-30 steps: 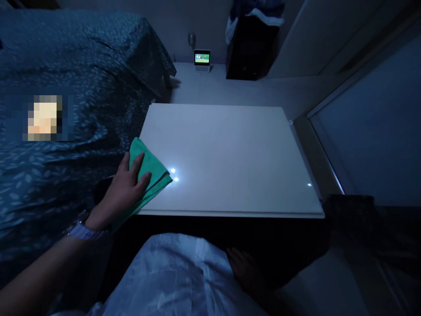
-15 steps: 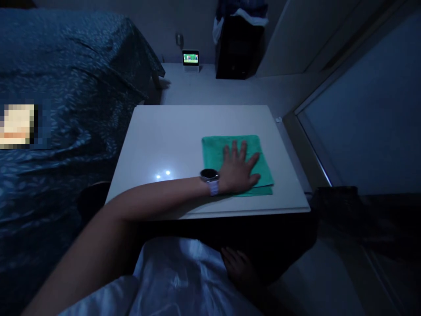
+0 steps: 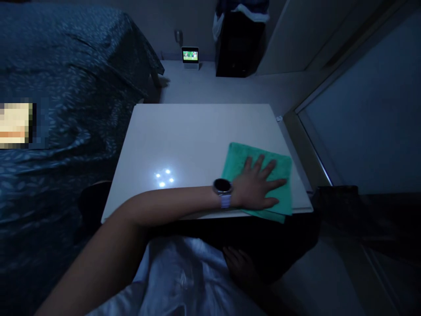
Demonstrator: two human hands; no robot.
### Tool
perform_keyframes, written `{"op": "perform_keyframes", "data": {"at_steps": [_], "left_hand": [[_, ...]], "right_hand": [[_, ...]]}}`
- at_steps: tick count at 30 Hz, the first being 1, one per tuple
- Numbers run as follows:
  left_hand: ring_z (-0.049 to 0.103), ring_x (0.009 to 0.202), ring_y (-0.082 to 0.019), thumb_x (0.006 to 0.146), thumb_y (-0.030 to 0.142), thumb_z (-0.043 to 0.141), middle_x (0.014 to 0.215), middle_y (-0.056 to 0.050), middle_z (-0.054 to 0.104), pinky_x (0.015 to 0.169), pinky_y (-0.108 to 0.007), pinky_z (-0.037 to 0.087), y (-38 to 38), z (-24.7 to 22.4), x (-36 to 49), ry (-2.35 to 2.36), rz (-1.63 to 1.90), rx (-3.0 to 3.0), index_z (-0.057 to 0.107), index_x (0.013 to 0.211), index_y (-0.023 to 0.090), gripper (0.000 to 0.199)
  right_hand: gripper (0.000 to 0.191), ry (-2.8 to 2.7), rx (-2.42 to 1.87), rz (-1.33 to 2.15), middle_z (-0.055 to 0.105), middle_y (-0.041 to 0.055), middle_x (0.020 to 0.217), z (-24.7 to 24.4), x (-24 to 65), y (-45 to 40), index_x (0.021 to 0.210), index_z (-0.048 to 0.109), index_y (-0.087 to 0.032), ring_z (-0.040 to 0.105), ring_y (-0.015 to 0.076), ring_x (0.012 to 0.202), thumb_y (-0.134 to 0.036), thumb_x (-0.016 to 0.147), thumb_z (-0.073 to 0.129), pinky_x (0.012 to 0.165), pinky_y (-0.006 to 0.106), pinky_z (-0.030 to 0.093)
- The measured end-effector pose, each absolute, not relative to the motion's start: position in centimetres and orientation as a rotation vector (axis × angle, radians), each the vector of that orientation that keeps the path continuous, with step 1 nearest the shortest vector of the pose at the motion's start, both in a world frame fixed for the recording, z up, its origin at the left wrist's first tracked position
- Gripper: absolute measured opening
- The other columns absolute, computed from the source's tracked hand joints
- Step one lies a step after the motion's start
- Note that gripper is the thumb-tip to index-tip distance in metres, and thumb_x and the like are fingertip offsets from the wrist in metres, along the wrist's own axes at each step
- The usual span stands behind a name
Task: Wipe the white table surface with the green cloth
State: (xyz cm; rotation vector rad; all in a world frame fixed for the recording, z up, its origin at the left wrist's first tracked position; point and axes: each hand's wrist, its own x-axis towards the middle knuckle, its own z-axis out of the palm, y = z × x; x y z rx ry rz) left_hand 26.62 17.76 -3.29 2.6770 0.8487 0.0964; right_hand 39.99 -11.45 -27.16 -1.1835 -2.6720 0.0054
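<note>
Your left hand (image 3: 255, 186) is flat on a green microfiber cloth (image 3: 238, 169), palm down, fingers spread wide, pressing on it, no pinch. The cloth is folded, soft and napped, and sits at the near right corner of a glossy white tabletop (image 3: 190, 140), with its right side just beside the table's right edge and its near corner hanging over the front edge. Your hand and forearm hide part of it, so you can't count the folds. A round-faced wristwatch (image 3: 222, 186) with a pale strap is on that wrist, and your forearm lies across the front edge.

Most of the tabletop to the left and far side of the cloth is open room, with small glare spots (image 3: 164, 177) from lights on the gloss. Your right hand (image 3: 238, 267) is low and dim beside white crumpled fabric (image 3: 177, 276), fingers loosely apart; too dark to tell if it holds anything.

On the left, a bed with a leaf-patterned dark blue cover (image 3: 66, 87) runs right alongside the table, with a pixelated patch (image 3: 15, 125) on it that can't be made out. Further off, a small lit screen (image 3: 190, 57) stands on the pale floor by a black bin (image 3: 238, 44).
</note>
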Motion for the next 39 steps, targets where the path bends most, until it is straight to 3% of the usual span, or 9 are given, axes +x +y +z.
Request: {"op": "perform_keyframes", "data": {"at_steps": [3,7,11,15,19,24,28,33,39], "left_hand": [[0.011,0.169,-0.054,0.107,0.06,0.057,0.184,-0.018,0.016,0.128,-0.082,0.016,16.6,-3.2,18.5,1.05,0.094,2.625,0.049,0.172,0.033,0.071],[0.009,0.17,-0.053,0.109,0.06,0.051,0.186,-0.015,0.012,0.129,-0.079,0.016,13.8,-2.9,6.9,1.531,0.002,2.525,0.048,0.172,0.033,0.069],[0.01,0.169,-0.054,0.11,0.058,0.037,0.184,-0.02,0.017,0.13,-0.075,0.021,10.0,-3.3,-1.8,1.963,0.006,2.32,0.051,0.171,0.021,0.073],[0.011,0.17,-0.051,0.111,0.058,0.028,0.183,-0.026,0.017,0.132,-0.07,0.023,6.6,-4.3,-4.6,2.072,0.163,2.25,0.055,0.167,0.011,0.078],[0.015,0.166,-0.061,0.111,0.054,0.037,0.18,-0.028,0.023,0.123,-0.083,0.023,6.2,-4.9,-1.4,2.031,0.126,2.379,0.057,0.166,0.016,0.07],[0.013,0.165,-0.063,0.109,0.056,0.053,0.182,-0.028,0.016,0.122,-0.087,0.018,9.8,-4.1,7.9,1.572,0.017,2.579,0.049,0.172,0.025,0.07],[0.008,0.166,-0.061,0.108,0.064,0.055,0.183,-0.025,0.011,0.122,-0.087,0.018,13.5,-3.3,18.1,1.183,-0.028,2.638,0.041,0.176,0.031,0.077],[0.007,0.169,-0.057,0.111,0.06,0.051,0.184,-0.024,0.013,0.127,-0.08,0.018,16.4,-3.0,31.3,0.932,-0.004,2.677,0.038,0.177,0.029,0.075],[0.011,0.167,-0.058,0.108,0.064,0.053,0.175,-0.025,0.037,0.129,-0.079,0.015,17.1,-3.5,38.6,0.781,0.064,2.734,0.061,0.164,0.017,0.074]], "right_hand": [[0.042,-2.676,-1.182,-0.014,0.082,0.0072,0.125,-27.6,40.0,-11.5,0.125,0.082,-0.024,0.072,0.0218,0.114,-0.012,0.093,0.059,0.102,0.034,0.049],[0.04,-2.672,-1.158,-0.035,0.083,0.003,0.123,-27.5,40.1,-11.2,0.126,0.081,-0.027,0.069,0.0181,0.115,-0.012,0.095,0.06,0.104,0.031,0.045],[0.037,-2.664,-1.162,-0.066,0.082,0.0024,0.124,-27.7,40.3,-11.3,0.125,0.081,-0.028,0.068,0.0178,0.118,-0.016,0.097,0.06,0.108,0.032,0.042],[0.037,-2.733,-1.134,-0.045,0.08,0.0049,0.128,-28.2,40.6,-11.5,0.129,0.079,-0.026,0.067,0.0192,0.12,-0.017,0.097,0.064,0.109,0.033,0.039],[0.037,-2.805,-1.091,0.019,0.08,0.0068,0.129,-28.5,40.7,-11.5,0.131,0.079,-0.025,0.066,0.0221,0.119,-0.02,0.096,0.066,0.106,0.033,0.04],[0.039,-2.749,-1.142,-0.003,0.08,0.0053,0.131,-28.7,40.4,-11.7,0.131,0.079,-0.027,0.067,0.0212,0.12,-0.019,0.097,0.061,0.105,0.033,0.042],[0.037,-2.676,-1.121,-0.009,0.081,0.0056,0.127,-28.3,40.2,-11.5,0.127,0.08,-0.025,0.067,0.0202,0.12,-0.017,0.098,0.059,0.107,0.033,0.042],[0.033,-2.623,-1.147,-0.001,0.081,0.0058,0.127,-27.8,39.9,-11.5,0.122,0.081,-0.025,0.069,0.0202,0.119,-0.019,0.099,0.058,0.105,0.033,0.045],[0.039,-2.568,-1.203,0.017,0.082,0.0055,0.124,-27.5,39.6,-11.6,0.125,0.082,-0.024,0.071,0.0223,0.114,-0.017,0.098,0.054,0.101,0.032,0.05]]}}
